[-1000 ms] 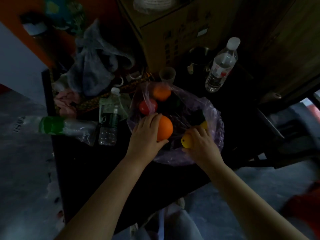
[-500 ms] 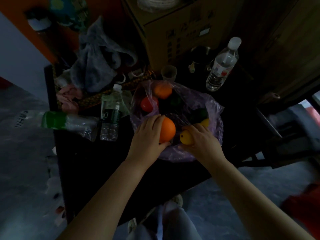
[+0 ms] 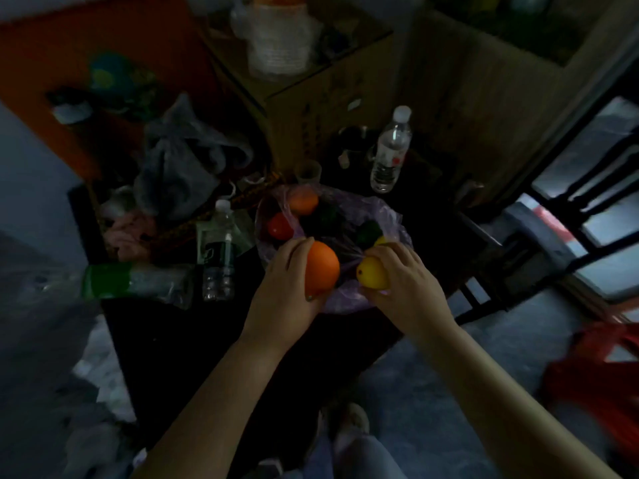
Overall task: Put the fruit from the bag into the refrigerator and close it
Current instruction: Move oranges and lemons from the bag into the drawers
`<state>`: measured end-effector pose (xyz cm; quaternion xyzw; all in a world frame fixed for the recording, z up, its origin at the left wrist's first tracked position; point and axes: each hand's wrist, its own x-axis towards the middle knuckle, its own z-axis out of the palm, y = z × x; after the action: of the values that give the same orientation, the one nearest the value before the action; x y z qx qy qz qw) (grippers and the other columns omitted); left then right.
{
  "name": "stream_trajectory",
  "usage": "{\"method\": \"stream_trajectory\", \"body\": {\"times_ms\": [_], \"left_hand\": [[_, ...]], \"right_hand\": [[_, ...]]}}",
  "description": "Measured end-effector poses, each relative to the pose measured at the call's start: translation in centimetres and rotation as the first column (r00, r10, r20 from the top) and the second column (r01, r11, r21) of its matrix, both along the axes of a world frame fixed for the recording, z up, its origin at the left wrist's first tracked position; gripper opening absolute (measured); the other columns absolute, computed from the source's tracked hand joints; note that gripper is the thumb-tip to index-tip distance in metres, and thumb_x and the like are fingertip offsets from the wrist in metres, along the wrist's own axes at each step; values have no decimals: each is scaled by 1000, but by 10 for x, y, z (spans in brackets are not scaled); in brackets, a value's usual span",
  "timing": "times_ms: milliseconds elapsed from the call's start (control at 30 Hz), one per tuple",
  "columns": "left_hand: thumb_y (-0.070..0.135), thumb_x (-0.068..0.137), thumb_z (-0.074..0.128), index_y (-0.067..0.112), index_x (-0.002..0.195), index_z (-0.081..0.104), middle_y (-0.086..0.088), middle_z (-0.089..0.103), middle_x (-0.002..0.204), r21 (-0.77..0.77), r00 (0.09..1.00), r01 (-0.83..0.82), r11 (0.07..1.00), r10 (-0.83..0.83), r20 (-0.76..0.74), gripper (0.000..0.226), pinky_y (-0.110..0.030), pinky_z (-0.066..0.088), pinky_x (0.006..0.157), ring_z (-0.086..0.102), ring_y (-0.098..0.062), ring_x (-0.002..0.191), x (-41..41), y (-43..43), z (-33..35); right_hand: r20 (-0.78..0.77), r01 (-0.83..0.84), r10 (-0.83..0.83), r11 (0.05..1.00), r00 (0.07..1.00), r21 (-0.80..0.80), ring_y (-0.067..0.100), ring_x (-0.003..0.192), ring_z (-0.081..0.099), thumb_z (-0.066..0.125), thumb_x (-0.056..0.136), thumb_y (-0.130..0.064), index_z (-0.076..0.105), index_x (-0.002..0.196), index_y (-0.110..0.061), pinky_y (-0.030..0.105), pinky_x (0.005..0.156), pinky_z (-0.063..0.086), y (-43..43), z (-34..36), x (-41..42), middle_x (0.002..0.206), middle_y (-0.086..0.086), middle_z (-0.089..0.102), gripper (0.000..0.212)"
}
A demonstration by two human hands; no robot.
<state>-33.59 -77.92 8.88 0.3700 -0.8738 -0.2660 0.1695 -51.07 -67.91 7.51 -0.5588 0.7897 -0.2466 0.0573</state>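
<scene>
My left hand (image 3: 283,288) grips the orange (image 3: 321,267), my right hand (image 3: 404,281) the lemon (image 3: 371,276); I'd lift both straight clear of the bag (image 3: 390,216) without snagging its plastic

dark tbl (image 3: 193,340), purple fruit bag (image 3: 349,300), btl at left (image 3: 219,257), btl at back (image 3: 389,153)
</scene>
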Motion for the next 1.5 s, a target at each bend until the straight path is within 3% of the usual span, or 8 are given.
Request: {"method": "stream_trajectory", "body": {"times_ms": [267,433,600,833,1167,1300,1400,1500], "left_hand": [[31,80,72,22,144,27,6,25,147,-63,970,219,974,-224,-93,78,-23,32,99,28,-13,134,63,24,25],[29,76,76,22,145,28,7,28,146,-107,927,331,938,-344,-151,84,-21,28,104,25,-7,132,109,45,49],[30,77,73,21,143,27,4,29,148,-175,851,474,863,-500,-163,81,-27,28,104,28,-13,133,129,80,81],[35,74,74,23,139,32,3,35,146,-257,636,696,671,-741,-215,79,-37,39,99,38,-19,129,127,155,130],[35,73,76,24,142,33,6,31,146,-356,268,869,345,-931,-247,82,-18,28,98,25,5,119,129,286,191],[50,69,71,32,139,31,6,33,145,-347,142,907,238,-949,-282,83,-40,44,98,40,-15,125,142,349,204],[42,73,74,29,143,29,6,30,147,-363,31,924,125,-966,-255,84,-35,42,98,38,-16,127,162,402,207],[43,74,72,33,142,26,12,29,146,-354,-76,935,19,-965,-252,82,-27,35,95,33,-4,123,185,457,209]], "right_hand": [[-190,128,-148,985,971,-113,29,112,51,78,72,-23,58,125,-19,39,85,47,60,37,87,122,7,56,56],[-129,269,-297,942,946,-201,29,113,51,75,71,-17,51,126,-16,40,92,46,96,56,155,125,7,55,60],[-164,386,-439,881,883,-274,20,117,47,75,73,-20,54,120,-13,31,95,40,152,89,202,126,5,55,52],[-285,559,-641,764,713,-322,21,118,46,76,74,-17,53,124,-13,27,91,39,256,147,255,129,6,52,55],[-422,761,-784,588,455,-273,15,124,37,79,70,-29,40,134,-26,28,83,42,405,205,334,138,-4,42,74],[-435,817,-829,499,352,-290,19,121,43,78,72,-29,40,131,-28,26,81,40,463,217,379,135,0,46,70],[-445,851,-853,429,273,-303,20,119,46,76,75,-29,43,130,-25,28,80,44,512,224,420,134,1,47,64],[-434,878,-874,371,219,-303,21,121,46,74,78,-28,44,130,-24,33,91,46,560,230,463,134,0,47,61]]}}
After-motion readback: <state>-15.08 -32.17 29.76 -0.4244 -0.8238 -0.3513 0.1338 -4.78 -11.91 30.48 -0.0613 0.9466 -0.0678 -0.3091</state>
